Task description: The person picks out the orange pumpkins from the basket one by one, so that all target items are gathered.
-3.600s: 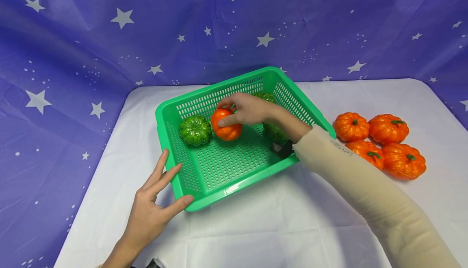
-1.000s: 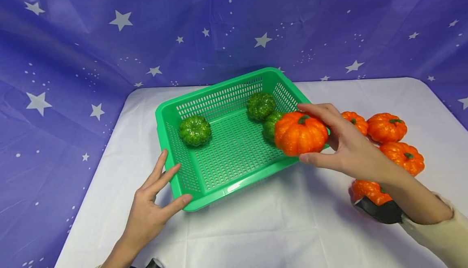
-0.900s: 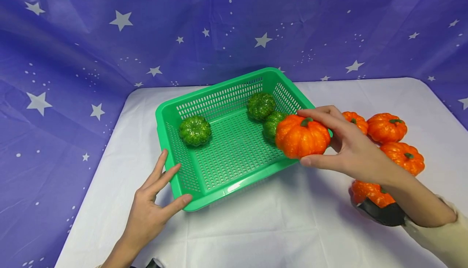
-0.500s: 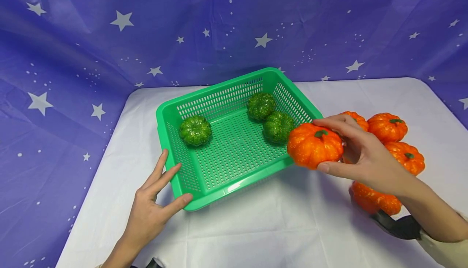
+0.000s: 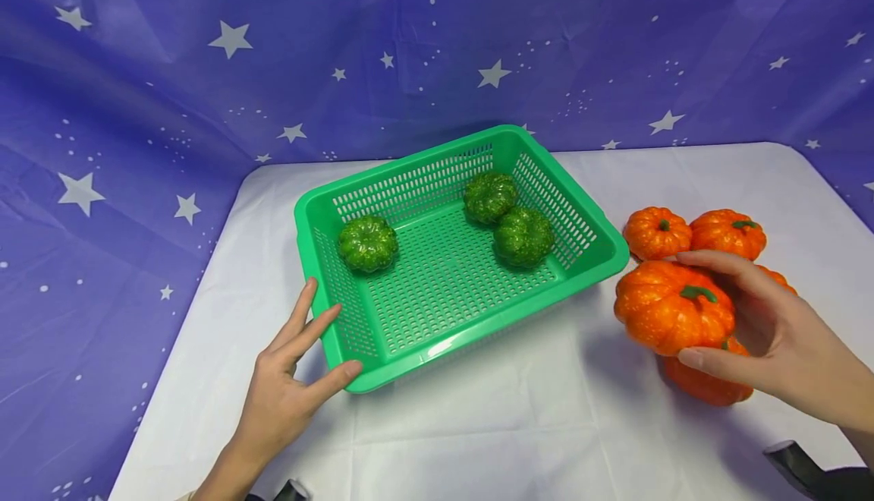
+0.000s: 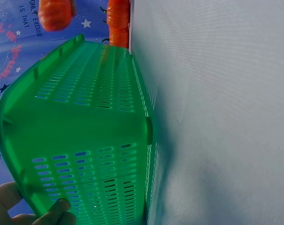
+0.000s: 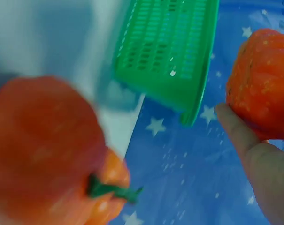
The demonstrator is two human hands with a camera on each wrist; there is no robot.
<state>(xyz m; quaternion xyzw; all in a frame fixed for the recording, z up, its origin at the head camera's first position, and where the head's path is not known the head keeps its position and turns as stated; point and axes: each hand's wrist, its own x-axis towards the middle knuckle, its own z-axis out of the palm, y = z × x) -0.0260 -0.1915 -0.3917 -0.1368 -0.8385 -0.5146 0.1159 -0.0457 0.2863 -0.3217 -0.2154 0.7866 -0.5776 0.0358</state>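
Note:
My right hand (image 5: 785, 341) holds an orange pumpkin (image 5: 672, 307) between thumb and fingers, in the air right of the green basket (image 5: 478, 329). In the right wrist view, that pumpkin (image 7: 264, 84) rests against the fingers. At the basket's near left corner, my left hand (image 5: 287, 372) grips the rim; the left wrist view has fingertips (image 6: 62, 204) against the outer wall. Inside the basket are a green pumpkin (image 5: 369, 244) at the left and two touching green pumpkins (image 5: 490, 197) at the right.
Several orange pumpkins lie on the white table right of the basket: one at the back (image 5: 657, 234), another beside it (image 5: 729, 233), and one partly hidden below the held pumpkin (image 5: 706, 381). A purple star-patterned cloth (image 5: 437, 45) hangs behind the table.
My right hand has lifted the orange pumpkin out of the basket and carried it right, over the other orange pumpkins. The left hand and basket have stayed put.

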